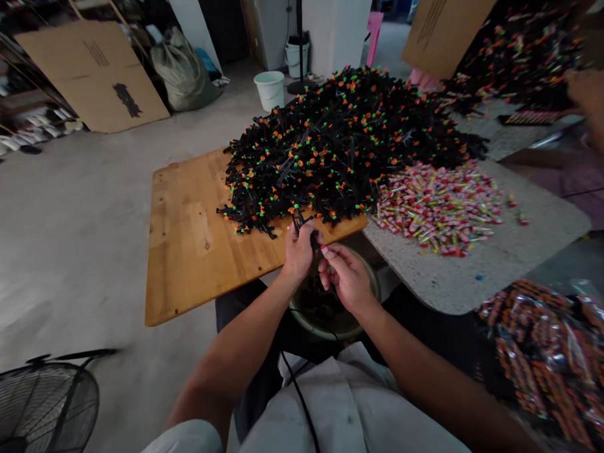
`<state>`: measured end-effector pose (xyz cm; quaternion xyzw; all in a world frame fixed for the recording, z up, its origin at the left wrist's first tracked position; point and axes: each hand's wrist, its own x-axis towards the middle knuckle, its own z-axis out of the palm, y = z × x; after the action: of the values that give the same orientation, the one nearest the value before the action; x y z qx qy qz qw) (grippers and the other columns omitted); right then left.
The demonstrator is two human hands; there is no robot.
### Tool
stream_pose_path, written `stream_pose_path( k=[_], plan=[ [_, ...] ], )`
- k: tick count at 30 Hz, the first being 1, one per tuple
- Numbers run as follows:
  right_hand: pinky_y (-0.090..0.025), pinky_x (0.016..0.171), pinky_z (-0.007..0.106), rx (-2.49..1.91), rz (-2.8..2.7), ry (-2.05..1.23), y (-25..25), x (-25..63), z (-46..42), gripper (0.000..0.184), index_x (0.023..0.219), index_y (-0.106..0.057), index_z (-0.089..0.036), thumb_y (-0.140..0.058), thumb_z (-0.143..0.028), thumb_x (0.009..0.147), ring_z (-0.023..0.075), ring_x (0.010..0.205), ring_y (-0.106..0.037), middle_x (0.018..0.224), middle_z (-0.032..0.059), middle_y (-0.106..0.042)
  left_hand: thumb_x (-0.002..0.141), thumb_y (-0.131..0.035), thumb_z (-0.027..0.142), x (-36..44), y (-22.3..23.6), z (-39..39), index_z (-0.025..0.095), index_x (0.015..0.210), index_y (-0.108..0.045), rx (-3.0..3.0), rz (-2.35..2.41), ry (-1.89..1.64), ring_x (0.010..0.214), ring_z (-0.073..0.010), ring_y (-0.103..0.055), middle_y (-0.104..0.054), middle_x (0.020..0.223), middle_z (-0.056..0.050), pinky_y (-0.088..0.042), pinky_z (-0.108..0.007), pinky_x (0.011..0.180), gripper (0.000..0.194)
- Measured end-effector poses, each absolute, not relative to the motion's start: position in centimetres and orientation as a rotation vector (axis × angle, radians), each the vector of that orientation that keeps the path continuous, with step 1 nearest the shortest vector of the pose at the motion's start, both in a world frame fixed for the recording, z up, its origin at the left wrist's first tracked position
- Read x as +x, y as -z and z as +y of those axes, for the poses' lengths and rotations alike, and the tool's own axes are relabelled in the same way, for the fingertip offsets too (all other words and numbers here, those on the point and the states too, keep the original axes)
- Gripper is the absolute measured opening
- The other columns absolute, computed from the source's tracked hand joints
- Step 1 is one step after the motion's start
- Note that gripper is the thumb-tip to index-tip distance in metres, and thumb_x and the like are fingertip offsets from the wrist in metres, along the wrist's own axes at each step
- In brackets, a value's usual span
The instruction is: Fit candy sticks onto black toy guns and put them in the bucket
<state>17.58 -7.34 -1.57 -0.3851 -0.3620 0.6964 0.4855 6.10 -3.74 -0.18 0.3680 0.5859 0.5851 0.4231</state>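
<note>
My left hand point(298, 255) is closed around a black plastic toy piece point(314, 239), shaped somewhat like a toy gun, with thin parts sticking out past the fingers. Close beside it, my right hand point(350, 281) pinches a small pink-and-red tube point(324, 250) against or near the black piece; whether they touch I cannot tell. Both hands are over a round tub point(372, 280) between my knees, with dark contents. Just beyond them lies a big heap of black toy pieces point(348, 134) with orange and green tips. A pile of small pink, red and yellow tubes point(441, 204) is to its right.
The heap rests partly on a wooden board point(183, 258), the tubes on a grey tabletop point(542, 223). Bagged orange-and-black items point(542, 356) lie low on the right. A fan point(40, 411) stands at lower left. Another person's arm point(600, 106) shows at the right edge.
</note>
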Motion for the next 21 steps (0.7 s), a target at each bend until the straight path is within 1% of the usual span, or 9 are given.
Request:
stream_pose_path(
  k=[5, 8, 10, 12, 14, 17, 18, 19, 21],
  plan=[
    [-0.038, 0.037, 0.022, -0.957, -0.916, -1.731, 1.5, 17.8, -7.5, 0.036, 0.09, -0.065, -0.022, -0.081, -0.054, 0.084, 0.0089, 0.041, -0.05, 0.064, -0.0042, -0.063, 0.098, -0.046, 0.048, 6.1, 0.6, -3.6, 0.023, 0.073, -0.047, 1.009, 1.492, -1.485, 0.056, -0.0116, -0.051, -0.056, 0.063, 0.002, -0.043, -0.025, 0.056, 0.036],
    [-0.035, 0.036, 0.021, -0.945, -0.979, -1.747, 1.5, 17.9, -7.5, 0.035, 0.088, -0.063, -0.022, -0.079, -0.054, 0.085, 0.0078, 0.039, -0.045, 0.061, -0.0062, -0.059, 0.099, -0.046, 0.043, 6.9, 1.1, -3.6, 0.023, 0.075, -0.045, 0.983, 1.534, -1.527, 0.058, -0.0117, -0.052, -0.055, 0.064, 0.002, -0.043, -0.024, 0.057, 0.031],
    [-0.035, 0.036, 0.02, -0.929, -1.029, -1.791, 1.7, 18.1, -7.2, 0.034, 0.088, -0.063, -0.023, -0.078, -0.053, 0.086, 0.0076, 0.038, -0.043, 0.059, -0.0071, -0.057, 0.101, -0.046, 0.04, 7.5, 1.8, -3.8, 0.024, 0.08, -0.043, 0.926, 1.562, -1.565, 0.058, -0.0117, -0.051, -0.053, 0.064, 0.004, -0.043, -0.024, 0.058, 0.027],
    [-0.035, 0.035, 0.021, -0.942, -1.053, -1.857, 2.1, 18.8, -6.7, 0.035, 0.086, -0.062, -0.022, -0.078, -0.054, 0.085, 0.0078, 0.038, -0.042, 0.058, -0.0073, -0.057, 0.103, -0.044, 0.04, 7.7, 2.8, -4.0, 0.025, 0.083, -0.043, 0.907, 1.587, -1.532, 0.059, -0.0123, -0.052, -0.052, 0.066, 0.004, -0.044, -0.025, 0.06, 0.025],
    [-0.038, 0.037, 0.021, -1.015, -1.101, -1.868, 2.7, 20.0, -6.2, 0.036, 0.085, -0.062, -0.022, -0.077, -0.055, 0.086, 0.0086, 0.039, -0.045, 0.059, -0.0064, -0.059, 0.104, -0.047, 0.044, 7.0, 3.7, -4.3, 0.024, 0.087, -0.046, 0.973, 1.651, -1.446, 0.066, -0.0138, -0.056, -0.055, 0.071, 0.003, -0.047, -0.026, 0.066, 0.027],
    [-0.043, 0.042, 0.023, -1.22, -1.356, -1.808, 3.9, 23.0, -5.6, 0.034, 0.085, -0.067, -0.021, -0.075, -0.055, 0.087, 0.0118, 0.045, -0.055, 0.062, -0.0027, -0.066, 0.105, -0.049, 0.052, 3.8, 4.4, -3.9, 0.023, 0.095, -0.053, 1.12, 1.9, -1.393, 0.084, -0.0178, -0.063, -0.063, 0.087, -0.002, -0.05, -0.029, 0.08, 0.03],
    [-0.045, 0.045, 0.024, -1.276, -1.483, -1.777, 4.4, 24.1, -5.4, 0.032, 0.085, -0.069, -0.021, -0.075, -0.053, 0.087, 0.0138, 0.049, -0.06, 0.066, -0.0004, -0.07, 0.106, -0.046, 0.051, 2.2, 4.5, -3.5, 0.023, 0.099, -0.055, 1.161, 2.016, -1.393, 0.09, -0.0194, -0.064, -0.065, 0.093, -0.004, -0.05, -0.031, 0.084, 0.03],
    [-0.048, 0.049, 0.025, -1.319, -1.614, -1.716, 4.8, 25.2, -5.1, 0.03, 0.085, -0.072, -0.021, -0.075, -0.05, 0.087, 0.0161, 0.056, -0.064, 0.071, 0.0021, -0.073, 0.106, -0.048, 0.046, 0.7, 4.4, -3.0, 0.023, 0.104, -0.056, 1.251, 2.111, -1.323, 0.095, -0.0212, -0.065, -0.067, 0.099, -0.006, -0.05, -0.032, 0.087, 0.025],
    [-0.053, 0.06, 0.029, -1.401, -1.815, -1.475, 5.4, 26.9, -4.4, 0.023, 0.085, -0.076, -0.022, -0.072, -0.044, 0.089, 0.0203, 0.07, -0.07, 0.08, 0.0053, -0.078, 0.102, -0.055, 0.033, -2.3, 4.0, -2.1, 0.023, 0.107, -0.06, 1.535, 2.27, -1.09, 0.11, -0.0257, -0.064, -0.068, 0.112, -0.01, -0.049, -0.037, 0.098, 0.013]
  ],
)
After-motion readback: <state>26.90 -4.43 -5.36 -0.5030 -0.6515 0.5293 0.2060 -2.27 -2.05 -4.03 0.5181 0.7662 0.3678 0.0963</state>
